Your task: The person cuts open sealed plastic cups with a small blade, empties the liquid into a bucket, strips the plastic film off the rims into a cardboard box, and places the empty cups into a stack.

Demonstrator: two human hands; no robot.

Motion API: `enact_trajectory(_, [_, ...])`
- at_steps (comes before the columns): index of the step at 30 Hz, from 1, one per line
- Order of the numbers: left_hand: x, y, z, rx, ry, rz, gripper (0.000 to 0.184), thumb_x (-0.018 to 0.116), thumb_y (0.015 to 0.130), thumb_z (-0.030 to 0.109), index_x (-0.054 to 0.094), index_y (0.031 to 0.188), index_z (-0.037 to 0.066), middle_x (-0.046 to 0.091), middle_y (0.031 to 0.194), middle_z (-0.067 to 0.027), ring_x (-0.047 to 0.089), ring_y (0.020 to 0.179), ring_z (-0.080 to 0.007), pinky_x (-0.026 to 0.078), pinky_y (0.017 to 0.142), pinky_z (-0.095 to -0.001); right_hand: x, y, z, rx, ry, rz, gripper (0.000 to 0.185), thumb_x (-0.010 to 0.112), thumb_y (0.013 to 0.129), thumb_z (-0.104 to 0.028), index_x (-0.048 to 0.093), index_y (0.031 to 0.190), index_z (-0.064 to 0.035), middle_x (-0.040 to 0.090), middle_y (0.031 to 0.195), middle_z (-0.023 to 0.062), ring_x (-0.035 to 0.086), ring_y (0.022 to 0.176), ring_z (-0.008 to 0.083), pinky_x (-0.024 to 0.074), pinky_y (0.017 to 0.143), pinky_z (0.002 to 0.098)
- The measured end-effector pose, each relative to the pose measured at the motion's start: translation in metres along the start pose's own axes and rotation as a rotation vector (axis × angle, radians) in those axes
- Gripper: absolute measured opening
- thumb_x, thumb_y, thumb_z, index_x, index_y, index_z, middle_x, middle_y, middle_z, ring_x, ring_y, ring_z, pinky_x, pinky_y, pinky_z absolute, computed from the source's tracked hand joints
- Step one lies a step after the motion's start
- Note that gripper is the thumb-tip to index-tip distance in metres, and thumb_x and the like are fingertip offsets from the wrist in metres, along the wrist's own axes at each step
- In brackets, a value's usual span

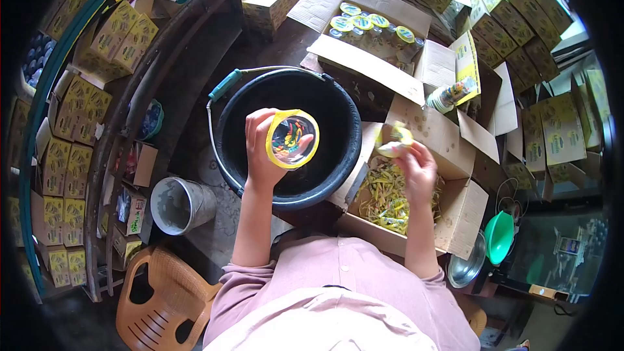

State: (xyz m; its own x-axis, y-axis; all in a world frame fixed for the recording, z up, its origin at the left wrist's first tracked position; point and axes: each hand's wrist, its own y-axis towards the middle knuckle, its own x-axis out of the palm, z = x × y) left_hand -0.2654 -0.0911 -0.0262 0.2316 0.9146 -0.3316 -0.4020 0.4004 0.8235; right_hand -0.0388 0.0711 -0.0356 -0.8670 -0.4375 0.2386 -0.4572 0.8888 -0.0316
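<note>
My left hand (260, 146) is wrapped round a clear plastic cup (294, 138) with a yellow rim and colourful print. The cup's round mouth faces me, over the black bucket (331, 185). Pinched in my right hand (418, 168) is a crumpled piece of yellow-and-clear lid film (398, 142). That hand is above an open carton (467, 211) holding a heap of yellow scraps (394, 201). Beyond it, another open carton (354, 55) contains several cups with yellow printed lids (362, 22).
A stack of cups (451, 95) lies on the carton flaps at right. A grey pail (183, 205) and a brown plastic chair (166, 292) stand at left. The green bowl (499, 237) and metal basin (467, 265) sit at right. Yellow boxes (65, 169) fill the left shelves.
</note>
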Motion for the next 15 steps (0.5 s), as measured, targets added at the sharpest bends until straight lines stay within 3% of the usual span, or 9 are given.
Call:
enact_trajectory(5, [0.001, 0.0, 0.002, -0.001, -0.022, -0.009, 0.057, 0.082, 0.059, 0.018, 0.046, 0.101, 0.004, 0.052, 0.097, -0.0134, 0.052, 0.089, -0.0283, 0.045, 0.076, -0.0364, -0.141, -0.04, -0.016, -0.147, 0.119, 0.489, 0.015, 0.057, 0.082, 0.002, 0.058, 0.097, -0.0023, 0.062, 0.096, 0.0089, 0.062, 0.085, 0.0168, 0.0545, 0.073, 0.0263])
enact_trajectory(7, [0.0, 0.003, 0.006, 0.009, -0.002, -0.033, 0.056, 0.082, 0.06, 0.017, 0.046, 0.101, 0.004, 0.052, 0.096, -0.0139, 0.052, 0.089, -0.0284, 0.045, 0.076, -0.0366, -0.214, -0.062, -0.019, -0.251, -0.089, 0.692, 0.015, 0.056, 0.083, 0.001, 0.057, 0.098, -0.002, 0.062, 0.096, 0.0091, 0.062, 0.085, 0.0162, 0.0536, 0.073, 0.0243])
enact_trajectory(11, [0.0, -0.002, 0.002, -0.019, -0.021, -0.039, 0.055, 0.082, 0.06, 0.019, 0.049, 0.101, 0.004, 0.053, 0.097, -0.0128, 0.054, 0.089, -0.0266, 0.046, 0.077, -0.0343, -0.311, -0.121, -0.042, -0.27, -0.212, 0.969, 0.023, 0.062, 0.08, -0.003, 0.056, 0.102, 0.0007, 0.061, 0.099, 0.0082, 0.059, 0.085, 0.0128, 0.0497, 0.071, 0.0218])
enact_trajectory(14, [-0.001, -0.003, 0.008, -0.013, 0.037, -0.043, 0.056, 0.083, 0.06, 0.015, 0.05, 0.104, 0.004, 0.053, 0.098, -0.0105, 0.055, 0.091, -0.0254, 0.044, 0.081, -0.0339, -0.37, -0.153, -0.044, -0.232, -0.428, 1.166, 0.034, 0.062, 0.078, -0.001, 0.052, 0.109, 0.0084, 0.06, 0.098, 0.0131, 0.06, 0.083, 0.0193, 0.0532, 0.066, 0.0262])
enact_trajectory(15, [-0.001, -0.006, 0.003, 0.011, 0.034, -0.038, 0.061, 0.084, 0.058, 0.014, 0.049, 0.107, 0.005, 0.055, 0.102, -0.0096, 0.054, 0.094, -0.0259, 0.042, 0.086, -0.0346, -0.388, -0.16, -0.043, -0.231, -0.511, 1.185, 0.03, 0.061, 0.077, -0.001, 0.055, 0.104, 0.0094, 0.062, 0.097, 0.0161, 0.063, 0.08, 0.02, 0.0539, 0.064, 0.0261])
